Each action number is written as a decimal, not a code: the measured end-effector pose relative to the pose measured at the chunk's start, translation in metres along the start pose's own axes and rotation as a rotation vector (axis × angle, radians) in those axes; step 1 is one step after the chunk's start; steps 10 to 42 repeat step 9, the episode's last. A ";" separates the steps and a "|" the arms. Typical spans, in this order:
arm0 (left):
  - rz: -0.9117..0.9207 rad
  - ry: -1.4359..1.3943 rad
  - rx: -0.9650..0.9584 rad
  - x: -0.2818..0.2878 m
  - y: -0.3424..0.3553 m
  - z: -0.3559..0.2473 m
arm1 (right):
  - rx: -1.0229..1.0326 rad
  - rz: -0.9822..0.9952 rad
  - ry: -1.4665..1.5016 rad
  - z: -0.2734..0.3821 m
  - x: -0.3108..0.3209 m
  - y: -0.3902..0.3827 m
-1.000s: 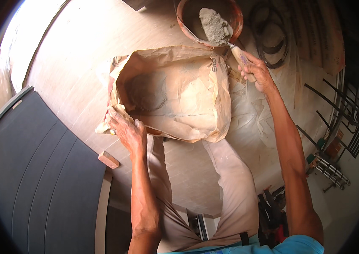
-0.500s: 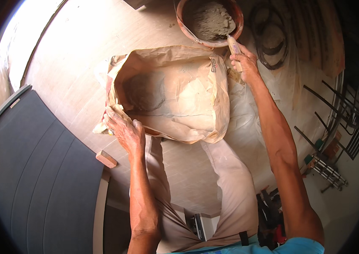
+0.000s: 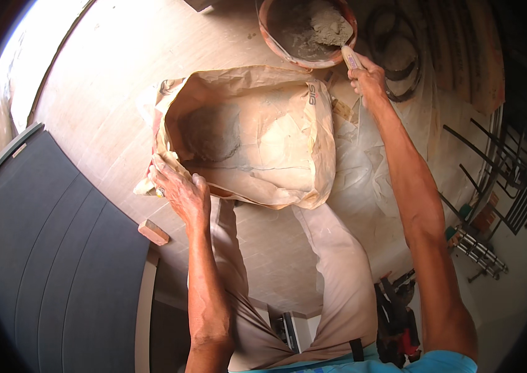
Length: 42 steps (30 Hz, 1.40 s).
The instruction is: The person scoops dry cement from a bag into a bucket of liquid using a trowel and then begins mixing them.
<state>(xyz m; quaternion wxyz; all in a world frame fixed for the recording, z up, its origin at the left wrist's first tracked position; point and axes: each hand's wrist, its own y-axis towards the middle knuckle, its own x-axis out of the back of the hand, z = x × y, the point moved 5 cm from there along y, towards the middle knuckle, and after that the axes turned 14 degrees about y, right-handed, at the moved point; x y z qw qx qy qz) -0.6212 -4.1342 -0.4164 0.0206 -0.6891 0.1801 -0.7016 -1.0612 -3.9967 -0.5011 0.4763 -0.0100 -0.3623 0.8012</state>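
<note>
A wide-mouthed brown paper bag [image 3: 270, 140] lies in front of my legs, with grey powder [image 3: 214, 133] inside toward its left. My left hand [image 3: 179, 189] is closed on the crumpled left rim of the bag. Beyond the bag stands an orange-brown bucket [image 3: 266, 34]. My right hand [image 3: 370, 78] grips the pale handle of a trowel [image 3: 352, 59] at the bucket's right edge. Grey powder [image 3: 331, 25] is heaped at the trowel's far end, over the bucket, and covers most of the blade.
A small reddish block [image 3: 153, 232] lies left of my leg, beside a dark grey panel [image 3: 77, 248]. Coiled dark hose [image 3: 394, 50] lies right of the bucket. Plastic sheeting [image 3: 369, 168] spreads right of the bag. Metal rods and a rack [image 3: 518, 193] stand far right.
My right hand has moved slightly right and away from me with the trowel. The powder heap in the bucket has shifted right, exposing more of the bucket's inside. My left hand stays on the bag.
</note>
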 end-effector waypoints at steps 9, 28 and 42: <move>0.024 -0.017 0.015 0.000 0.000 0.001 | 0.224 -0.080 -0.615 0.050 0.006 0.000; 0.024 -0.017 0.015 0.000 0.000 0.001 | 0.224 -0.080 -0.615 0.050 0.006 0.000; 0.024 -0.017 0.015 0.000 0.000 0.001 | 0.224 -0.080 -0.615 0.050 0.006 0.000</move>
